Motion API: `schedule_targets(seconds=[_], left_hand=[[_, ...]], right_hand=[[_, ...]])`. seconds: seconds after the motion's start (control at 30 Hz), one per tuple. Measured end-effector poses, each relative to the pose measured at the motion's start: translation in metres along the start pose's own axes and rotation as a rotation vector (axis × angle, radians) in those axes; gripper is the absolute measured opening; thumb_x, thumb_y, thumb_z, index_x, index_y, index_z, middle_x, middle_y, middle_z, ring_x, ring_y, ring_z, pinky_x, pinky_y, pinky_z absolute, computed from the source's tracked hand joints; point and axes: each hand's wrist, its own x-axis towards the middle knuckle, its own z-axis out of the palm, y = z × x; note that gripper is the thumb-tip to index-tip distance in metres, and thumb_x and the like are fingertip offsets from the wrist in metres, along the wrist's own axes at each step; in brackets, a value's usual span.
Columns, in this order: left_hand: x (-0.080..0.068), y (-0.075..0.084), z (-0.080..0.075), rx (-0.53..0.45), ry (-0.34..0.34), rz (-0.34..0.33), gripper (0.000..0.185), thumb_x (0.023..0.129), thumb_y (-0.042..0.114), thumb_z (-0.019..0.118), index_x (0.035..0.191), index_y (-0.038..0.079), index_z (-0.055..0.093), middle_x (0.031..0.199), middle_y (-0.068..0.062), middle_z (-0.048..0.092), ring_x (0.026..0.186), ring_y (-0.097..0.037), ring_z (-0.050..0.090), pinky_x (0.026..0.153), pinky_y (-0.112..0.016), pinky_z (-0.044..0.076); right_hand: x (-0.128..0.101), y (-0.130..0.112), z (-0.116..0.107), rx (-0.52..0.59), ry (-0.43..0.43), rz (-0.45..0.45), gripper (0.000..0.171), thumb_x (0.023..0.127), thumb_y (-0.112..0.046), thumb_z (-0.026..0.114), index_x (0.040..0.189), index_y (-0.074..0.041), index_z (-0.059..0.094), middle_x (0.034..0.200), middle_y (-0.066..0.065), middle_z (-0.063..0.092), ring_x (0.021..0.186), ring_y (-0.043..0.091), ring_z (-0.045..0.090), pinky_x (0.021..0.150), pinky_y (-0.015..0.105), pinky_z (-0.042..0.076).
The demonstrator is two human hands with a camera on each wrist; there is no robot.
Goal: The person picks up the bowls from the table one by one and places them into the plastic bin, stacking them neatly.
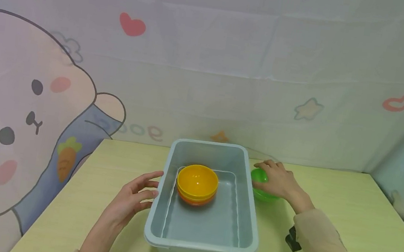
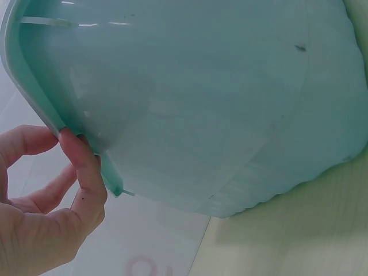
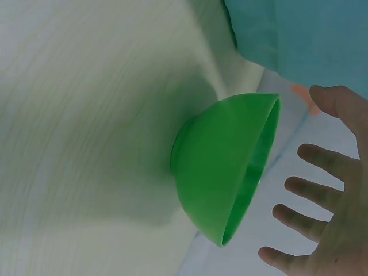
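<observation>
Tub [image 1: 206, 234]: smooth semi-gloss grey-blue plastic. Green bowl [image 3: 224, 167] & yellow bowl [image 1: 197, 180]: glossy smooth plastic. Table [image 1: 346, 232]: matt, light wood-grain finish. Backdrop [image 1: 211, 58]: matt printed cloth w/ creases.

A pale wooden table [image 1: 348, 215] runs to a backdrop [image 1: 211, 58] of light cloth printed with a big rabbit [image 1: 13, 116], a carrot [image 1: 65, 158], red hearts [image 1: 132, 25] and a star [image 1: 308, 109] (the lettering low on it reads mirrored). Two bowls sit stacked near the middle of the table, a yellow bowl [image 1: 197, 180] nested on an orange bowl [image 1: 193, 199].
</observation>
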Motion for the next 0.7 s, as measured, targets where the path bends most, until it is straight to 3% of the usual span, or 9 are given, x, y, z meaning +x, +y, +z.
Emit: schedule_targets(seconds=[0.4,0.7], left_hand=[[-0.0019,-0.0016,0.0000,0.007,-0.008,0.029,0.051,0.089,0.007,0.061,0.139,0.009,0.049,0.111,-0.003,0.054,0.093,-0.014,0.061,0.078,-0.027,0.056],[-0.0012,-0.0002,0.0016,-0.011,0.006,-0.005,0.052,0.089,0.005,0.060,0.140,0.007,0.047,0.112,-0.004,0.053,0.093,-0.015,0.060,0.079,-0.027,0.055]], right_hand=[[0.0072,0.0045,0.0036,0.042,-0.136,0.070,0.076,0.083,-0.050,0.064,0.145,-0.013,0.041,0.147,0.022,0.036,0.131,0.053,0.033,0.089,0.077,0.034],[0.0099,0.0072,0.0036,0.099,-0.226,0.101,0.087,0.080,-0.056,0.065,0.148,-0.012,0.034,0.151,0.026,0.027,0.132,0.057,0.029,0.091,0.077,0.032]])
